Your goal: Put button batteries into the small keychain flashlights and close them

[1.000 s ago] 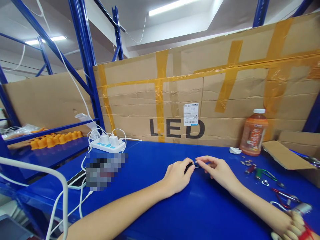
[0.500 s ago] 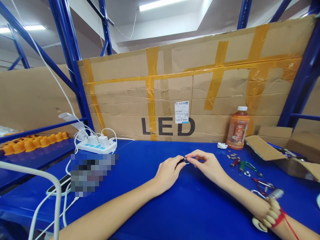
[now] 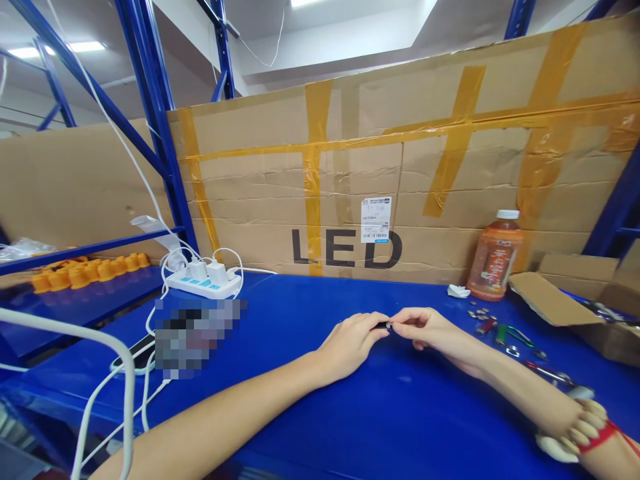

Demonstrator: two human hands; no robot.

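Observation:
My left hand [image 3: 353, 343] and my right hand [image 3: 430, 330] meet over the middle of the blue table [image 3: 350, 427]. Both pinch a small dark object [image 3: 384, 325] between their fingertips; it is too small to name. The left hand's fingers curl round its near end, and the right hand's thumb and forefinger close on its other end. A beaded bracelet with a red cord [image 3: 575, 433] sits on my right forearm.
A taped cardboard wall marked LED [image 3: 350, 193] backs the table. An orange drink bottle [image 3: 496, 256], small metal parts [image 3: 480, 313], coloured clips [image 3: 510, 333] and an open carton [image 3: 575, 300] lie right. A white power strip [image 3: 203, 283], cables and a phone [image 3: 135, 353] lie left.
Both hands stay joined on the small dark object. The view swung left and back; the hands show only slight finger shifts.

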